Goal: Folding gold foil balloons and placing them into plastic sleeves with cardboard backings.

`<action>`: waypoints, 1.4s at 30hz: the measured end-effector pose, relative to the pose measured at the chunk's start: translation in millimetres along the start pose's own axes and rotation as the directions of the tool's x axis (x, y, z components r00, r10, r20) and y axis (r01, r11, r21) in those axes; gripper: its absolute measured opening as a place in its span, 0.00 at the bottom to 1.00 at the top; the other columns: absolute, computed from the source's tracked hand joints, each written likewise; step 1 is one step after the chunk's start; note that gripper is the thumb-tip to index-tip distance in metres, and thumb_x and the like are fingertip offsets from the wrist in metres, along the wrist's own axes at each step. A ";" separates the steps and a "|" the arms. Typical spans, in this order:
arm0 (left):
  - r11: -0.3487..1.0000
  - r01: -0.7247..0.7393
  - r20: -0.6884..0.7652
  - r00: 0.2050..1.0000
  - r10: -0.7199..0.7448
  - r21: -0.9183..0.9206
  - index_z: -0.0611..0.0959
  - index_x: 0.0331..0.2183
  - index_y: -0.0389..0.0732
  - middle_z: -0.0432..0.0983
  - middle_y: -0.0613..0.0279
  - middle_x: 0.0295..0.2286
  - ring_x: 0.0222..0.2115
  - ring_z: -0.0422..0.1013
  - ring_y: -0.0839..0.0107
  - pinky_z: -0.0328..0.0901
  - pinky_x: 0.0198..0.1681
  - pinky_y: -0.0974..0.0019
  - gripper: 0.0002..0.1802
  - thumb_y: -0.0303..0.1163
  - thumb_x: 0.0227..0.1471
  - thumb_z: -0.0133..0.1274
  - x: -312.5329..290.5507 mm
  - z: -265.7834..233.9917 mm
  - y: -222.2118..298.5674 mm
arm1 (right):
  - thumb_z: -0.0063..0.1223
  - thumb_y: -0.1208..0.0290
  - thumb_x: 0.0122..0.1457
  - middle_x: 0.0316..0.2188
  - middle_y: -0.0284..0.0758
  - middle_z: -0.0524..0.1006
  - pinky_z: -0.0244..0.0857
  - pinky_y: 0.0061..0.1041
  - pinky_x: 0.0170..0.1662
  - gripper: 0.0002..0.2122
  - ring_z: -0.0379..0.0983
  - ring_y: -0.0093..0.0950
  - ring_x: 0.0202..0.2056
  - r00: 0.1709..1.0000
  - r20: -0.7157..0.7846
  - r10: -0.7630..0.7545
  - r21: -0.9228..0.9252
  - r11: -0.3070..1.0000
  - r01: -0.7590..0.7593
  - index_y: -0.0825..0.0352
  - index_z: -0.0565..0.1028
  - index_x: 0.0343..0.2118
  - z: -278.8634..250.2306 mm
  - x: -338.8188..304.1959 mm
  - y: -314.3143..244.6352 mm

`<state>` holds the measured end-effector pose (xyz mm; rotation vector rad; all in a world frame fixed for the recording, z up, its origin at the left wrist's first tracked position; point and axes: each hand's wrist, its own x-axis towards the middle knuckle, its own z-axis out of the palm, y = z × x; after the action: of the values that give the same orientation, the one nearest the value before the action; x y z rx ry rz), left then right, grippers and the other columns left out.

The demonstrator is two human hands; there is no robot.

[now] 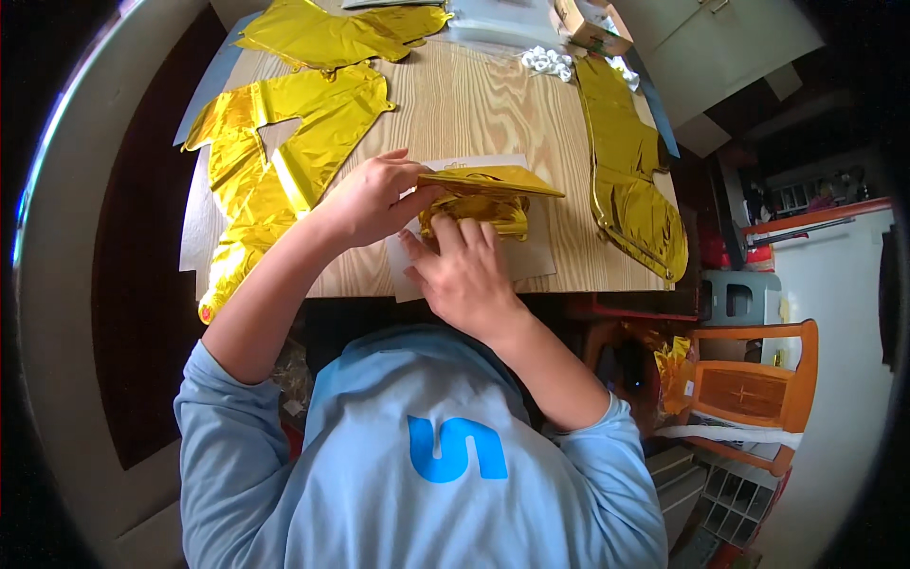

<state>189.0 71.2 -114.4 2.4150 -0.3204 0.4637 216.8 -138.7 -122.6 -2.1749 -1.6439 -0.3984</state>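
Wooden table | gold foil over white sheet, near front edge — long axis left-to-right | left hand: pinching foil's left end | right hand: touching near side — grip cannot be determined

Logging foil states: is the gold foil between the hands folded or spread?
Folded: the gold foil has a layer raised at the left hand, over bunched layers.

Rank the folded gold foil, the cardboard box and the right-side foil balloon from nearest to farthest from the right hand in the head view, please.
1. Folded gold foil, at the right hand.
2. Right-side foil balloon, to the right.
3. Cardboard box, far right.
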 end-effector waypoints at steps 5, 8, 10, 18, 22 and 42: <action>0.998 -0.030 -0.014 0.999 0.029 -0.050 0.84 0.31 0.33 0.78 0.51 0.25 0.30 0.69 0.50 0.69 0.39 0.53 0.10 0.31 0.57 0.57 1.5 -0.4 7.0 | 0.60 0.59 0.54 0.39 0.40 0.72 0.59 0.37 0.43 0.20 0.66 0.36 0.40 0.995 0.032 0.097 -0.142 0.986 -0.091 0.68 0.79 0.45 -0.9 3.5 0.2; 1.000 -0.027 -0.005 1.000 0.027 -0.015 0.85 0.33 0.34 0.78 0.51 0.26 0.30 0.71 0.50 0.69 0.42 0.54 0.09 0.31 0.58 0.57 -0.5 -0.4 4.4 | 0.61 0.59 0.54 0.39 0.39 0.73 0.59 0.38 0.42 0.21 0.67 0.36 0.38 0.998 -0.025 0.056 -0.092 0.994 -0.058 0.70 0.79 0.45 1.3 2.8 -1.2; 0.999 -0.029 -0.006 1.000 0.028 -0.031 0.85 0.33 0.34 0.79 0.51 0.26 0.31 0.73 0.50 0.68 0.47 0.54 0.09 0.30 0.58 0.57 -0.9 0.2 6.0 | 0.62 0.61 0.54 0.41 0.39 0.73 0.60 0.38 0.43 0.19 0.68 0.36 0.39 0.997 -0.054 0.056 -0.038 0.998 -0.058 0.68 0.79 0.45 0.4 0.8 -2.7; 1.000 -0.023 0.048 0.999 0.024 -0.021 0.85 0.39 0.39 0.81 0.54 0.33 0.38 0.77 0.54 0.60 0.62 0.46 0.09 0.30 0.57 0.57 -7.4 -0.8 7.3 | 0.62 0.72 0.54 0.30 0.33 0.75 0.63 0.34 0.38 0.04 0.71 0.34 0.30 0.926 -0.376 0.036 0.152 0.988 0.023 0.64 0.78 0.30 -44.6 -18.2 25.9; 0.992 -0.067 0.143 0.988 0.051 0.106 0.84 0.44 0.41 0.82 0.58 0.42 0.48 0.76 0.59 0.57 0.65 0.40 0.16 0.28 0.51 0.60 -18.7 -0.2 11.0 | 0.60 0.73 0.56 0.30 0.36 0.78 0.65 0.35 0.38 0.02 0.73 0.35 0.32 0.901 -0.408 0.145 0.156 0.984 -0.088 0.64 0.79 0.30 -68.2 -11.5 60.5; 0.877 0.297 -0.040 0.952 -0.305 0.377 0.67 0.61 0.30 0.58 0.38 0.63 0.66 0.51 0.43 0.40 0.69 0.41 0.47 0.63 0.58 0.49 -37.3 17.7 74.9 | 0.45 0.64 0.68 0.66 0.44 0.64 0.45 0.46 0.70 0.23 0.56 0.42 0.68 0.952 0.266 0.152 0.072 0.982 -0.177 0.69 0.67 0.63 -14.3 -5.1 124.7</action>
<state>134.1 7.1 -100.8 2.7832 0.1581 0.3843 335.4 -179.6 -128.6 -2.3484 -1.5564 0.0141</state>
